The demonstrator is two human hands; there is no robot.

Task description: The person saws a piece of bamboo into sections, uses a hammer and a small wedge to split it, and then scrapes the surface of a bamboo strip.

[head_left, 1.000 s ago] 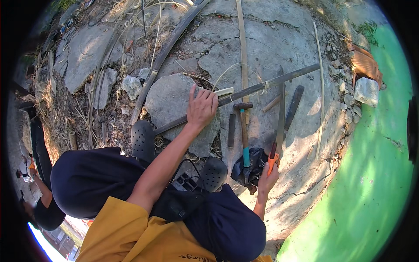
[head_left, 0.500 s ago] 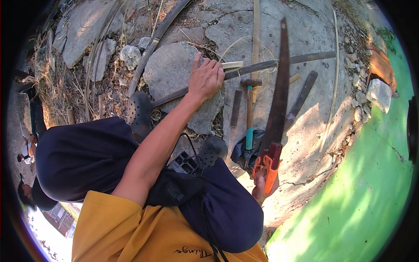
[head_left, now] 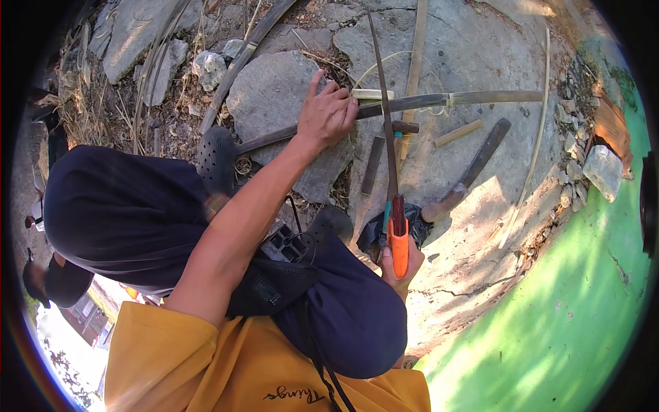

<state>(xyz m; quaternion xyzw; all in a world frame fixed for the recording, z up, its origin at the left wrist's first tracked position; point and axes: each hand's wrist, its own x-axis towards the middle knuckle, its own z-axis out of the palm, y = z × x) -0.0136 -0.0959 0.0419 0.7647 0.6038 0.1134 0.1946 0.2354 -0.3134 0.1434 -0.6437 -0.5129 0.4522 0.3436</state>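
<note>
My left hand (head_left: 328, 113) grips a long dark bamboo strip (head_left: 487, 97) that lies across a flat stone slab, its index finger pointing away from me. A short pale piece of bamboo (head_left: 376, 94) lies against the strip, just beyond that hand's fingers. In my right hand (head_left: 405, 266) is a handsaw (head_left: 389, 154), held by its orange handle. The blade points away from me, nearly edge-on, and passes over the strip in view; whether it touches cannot be told. Behind the saw, a hammer (head_left: 406, 128) is partly hidden.
A machete (head_left: 486, 152) with a wooden handle, a short stick (head_left: 458, 133) and a dark flat piece (head_left: 373, 165) lie on the concrete. Beside the saw handle is a black plastic bag (head_left: 414, 221). Rocks (head_left: 604, 172) border green ground at right. People (head_left: 65, 281) are at far left.
The saw has swung left and turned from showing its broad side to nearly edge-on, now crossing the bamboo strip in view. My left hand stays on the strip.
</note>
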